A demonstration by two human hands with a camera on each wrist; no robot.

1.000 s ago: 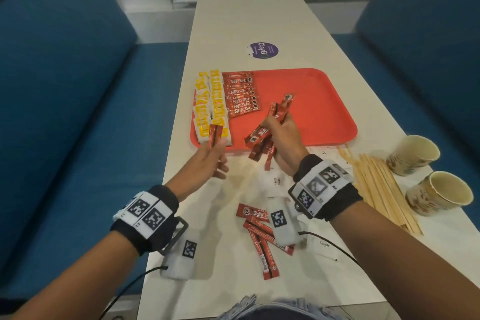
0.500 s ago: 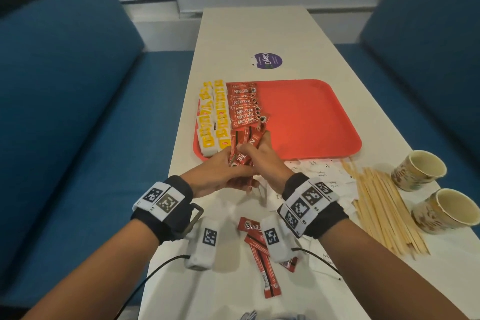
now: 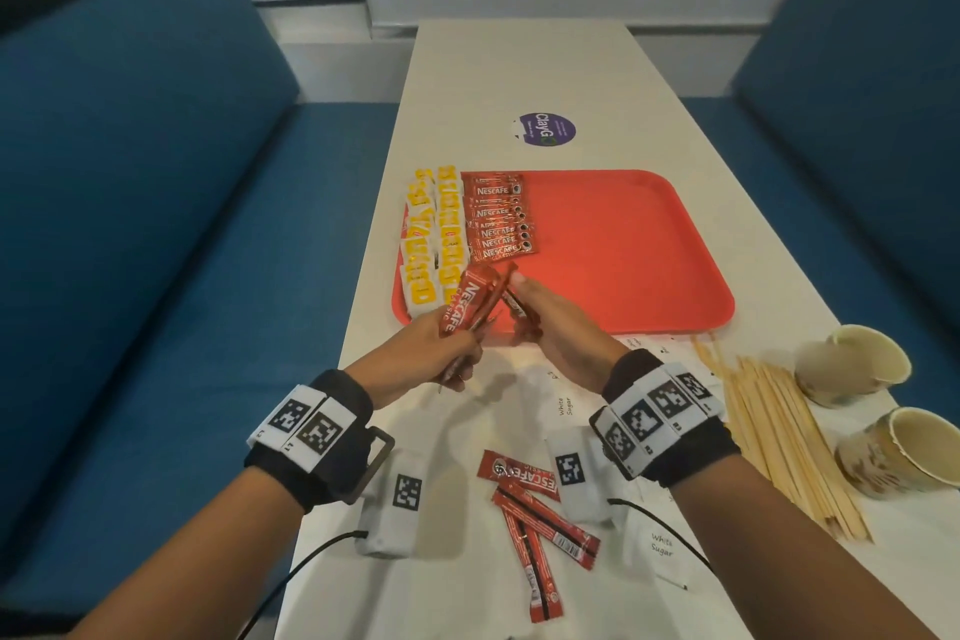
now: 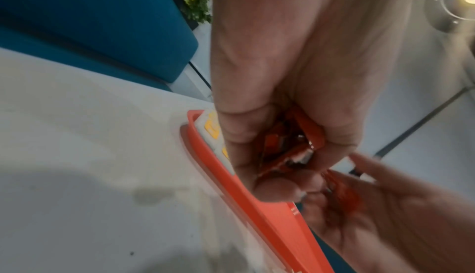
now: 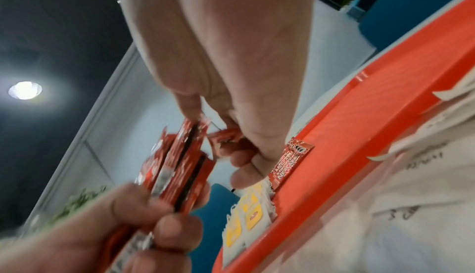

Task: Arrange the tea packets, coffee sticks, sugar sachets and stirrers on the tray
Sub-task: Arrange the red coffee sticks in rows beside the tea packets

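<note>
A red tray (image 3: 623, 250) lies mid-table with yellow tea packets (image 3: 431, 239) along its left edge and a row of red coffee sticks (image 3: 498, 218) beside them. Just above the tray's near left corner my left hand (image 3: 462, 353) grips a bundle of coffee sticks (image 3: 467, 301) that fans upward. My right hand (image 3: 519, 296) pinches a single stick (image 5: 226, 137) beside the bundle (image 5: 177, 165). Loose coffee sticks (image 3: 540, 509) and white sugar sachets (image 3: 660, 546) lie on the table near me. Wooden stirrers (image 3: 779, 431) lie in a pile at the right.
Two paper cups (image 3: 852, 364) (image 3: 904, 452) lie tipped at the table's right edge, beyond the stirrers. A purple sticker (image 3: 545, 129) sits on the table behind the tray. Blue sofas flank the narrow white table (image 3: 519, 68). The tray's right part is bare.
The bundle has passed from my right hand to my left. The hands met at the tray's near edge and have now parted a little, the right one keeping one stick.
</note>
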